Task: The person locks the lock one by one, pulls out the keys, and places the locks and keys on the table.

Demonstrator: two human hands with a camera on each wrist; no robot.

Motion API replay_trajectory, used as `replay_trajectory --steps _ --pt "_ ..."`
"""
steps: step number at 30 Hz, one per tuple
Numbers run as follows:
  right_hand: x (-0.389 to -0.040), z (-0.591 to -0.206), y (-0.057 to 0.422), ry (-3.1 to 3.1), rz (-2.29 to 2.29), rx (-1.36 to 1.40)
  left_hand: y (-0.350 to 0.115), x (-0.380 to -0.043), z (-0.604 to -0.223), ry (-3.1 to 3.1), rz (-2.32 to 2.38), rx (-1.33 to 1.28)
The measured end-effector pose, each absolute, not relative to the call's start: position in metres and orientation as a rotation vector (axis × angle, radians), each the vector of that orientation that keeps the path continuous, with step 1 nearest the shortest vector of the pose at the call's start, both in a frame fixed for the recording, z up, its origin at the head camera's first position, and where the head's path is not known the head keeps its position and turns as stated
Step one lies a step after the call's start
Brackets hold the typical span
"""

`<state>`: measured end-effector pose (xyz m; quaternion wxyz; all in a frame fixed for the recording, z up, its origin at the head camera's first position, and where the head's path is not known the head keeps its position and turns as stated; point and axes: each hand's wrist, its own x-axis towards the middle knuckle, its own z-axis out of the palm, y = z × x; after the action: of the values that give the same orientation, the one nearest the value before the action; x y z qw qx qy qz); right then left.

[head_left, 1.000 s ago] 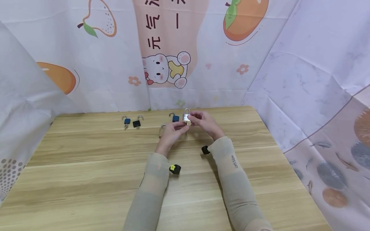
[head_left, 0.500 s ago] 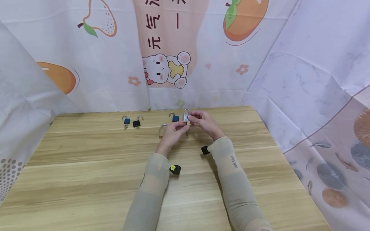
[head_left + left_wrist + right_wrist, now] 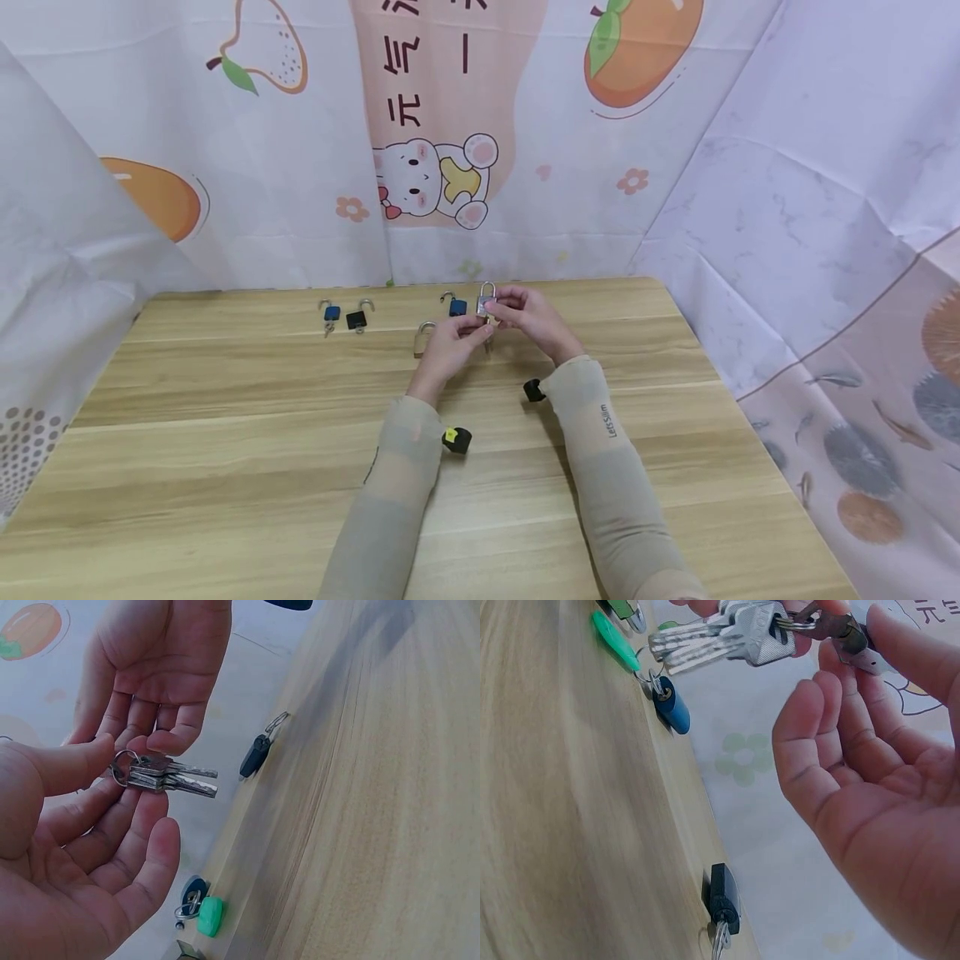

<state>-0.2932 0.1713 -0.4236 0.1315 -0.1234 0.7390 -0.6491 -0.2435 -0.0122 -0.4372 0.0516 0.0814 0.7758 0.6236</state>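
Note:
Above the far part of the table, my right hand [image 3: 528, 317] holds a silver padlock [image 3: 486, 303] upright, its shackle on top. My left hand [image 3: 448, 350] pinches just under the padlock's body, at the key end. From a metal ring, several silver keys [image 3: 169, 778] hang below the fingers; the right wrist view shows these keys [image 3: 739, 637] up close. In that view the padlock's end [image 3: 862, 654] sits between the right thumb and fingers. Fingers hide most of the padlock in the left wrist view.
Toward the back left lie a blue padlock [image 3: 332, 313] and a black padlock [image 3: 356, 320] with open shackles. Another blue padlock [image 3: 457, 307] and a brass padlock [image 3: 422, 343] are near the left hand. Wrist views show a green tag [image 3: 613, 639] and a black padlock [image 3: 724, 896].
Both hands stay in nearly the same place. The padlock's face catches less glare than a second ago, and the hanging keys show more clearly. The head view has shifted slightly.

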Motion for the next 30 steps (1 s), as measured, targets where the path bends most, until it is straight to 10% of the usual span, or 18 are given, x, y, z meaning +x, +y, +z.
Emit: replay_trajectory --steps 30 --pt "-0.2941 -0.4192 0.1725 2.076 -2.099 -0.186 -0.0101 -0.2399 -0.4326 2.101 1.934 0.152"
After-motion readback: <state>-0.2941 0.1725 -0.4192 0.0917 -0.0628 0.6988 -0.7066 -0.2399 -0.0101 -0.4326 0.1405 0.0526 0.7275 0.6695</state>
